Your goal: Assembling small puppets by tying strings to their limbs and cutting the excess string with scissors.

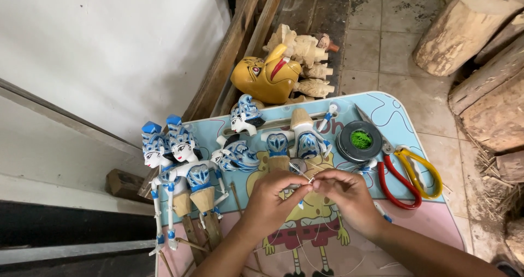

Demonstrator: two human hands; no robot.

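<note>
— While both hands work at the middle of the frame, what lies around them on the little table (415, 132)?

— Seen from the head camera, two finished blue-and-white puppets (177, 162) stand at the left edge, side by side, their sticks running down toward the lower left. Just above the hands a headless puppet body (292, 143) lies on the cartoon-printed top, and a loose puppet head (245, 116) lies up and left of it. At the right sit a round spool of green thread (359, 140) and, touching its rim, red-and-yellow scissors (406, 173).

— And beyond the table?

— At the top centre, a yellow carved mask (267, 77) rests against unpainted wooden figures (305, 53). Logs (480, 47) are piled at the upper right, on a tiled floor.

— How are the hands set?

— The left hand (270, 198) and right hand (349, 198) meet fingertip to fingertip, knuckles up, wrists coming from the bottom of the frame. Each pinches narrowly on a thin white thread (305, 181), which lies between the fingertips just below the puppet body. More of it trails loosely down over the table.

— Does anything block the view?

— The fingers hide what the thread is tied to, so I cannot tell.

— Any containers?

— Only the spool's dark ring, holding the green thread.
</note>
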